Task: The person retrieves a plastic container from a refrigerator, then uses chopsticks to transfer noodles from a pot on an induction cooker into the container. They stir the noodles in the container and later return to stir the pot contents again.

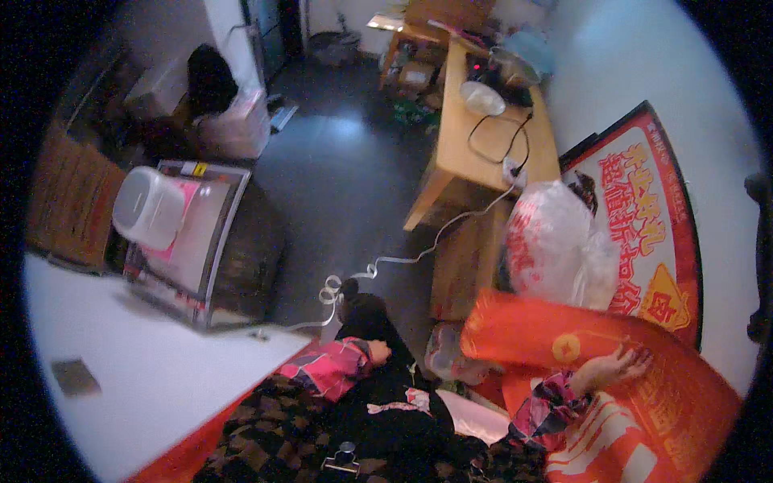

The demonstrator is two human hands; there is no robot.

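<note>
My left hand (380, 352), below a pink checked sleeve, rests against the dark clothing at my front; its fingers look curled, but their inner side is hidden. At the lower right, my right hand (615, 366) lies over a large red-orange mat or sheet (525, 338) with gold patterns, its fingers apart. Whether its palm touches the sheet is unclear. Above the sheet, a full white translucent plastic bag (546, 235) with red print leans by a wooden table (450, 148). A metal binder clip (342, 462) sits on the patterned dark fabric at the bottom.
A coiled white extension cord (398, 259) crosses the dark floor to a socket block (514, 172) on the table. On the left, a white plastic stool or tub (148, 205) tops a framed unit beside a white tabletop (181, 374). A red-framed sign (640, 223) leans on the right wall.
</note>
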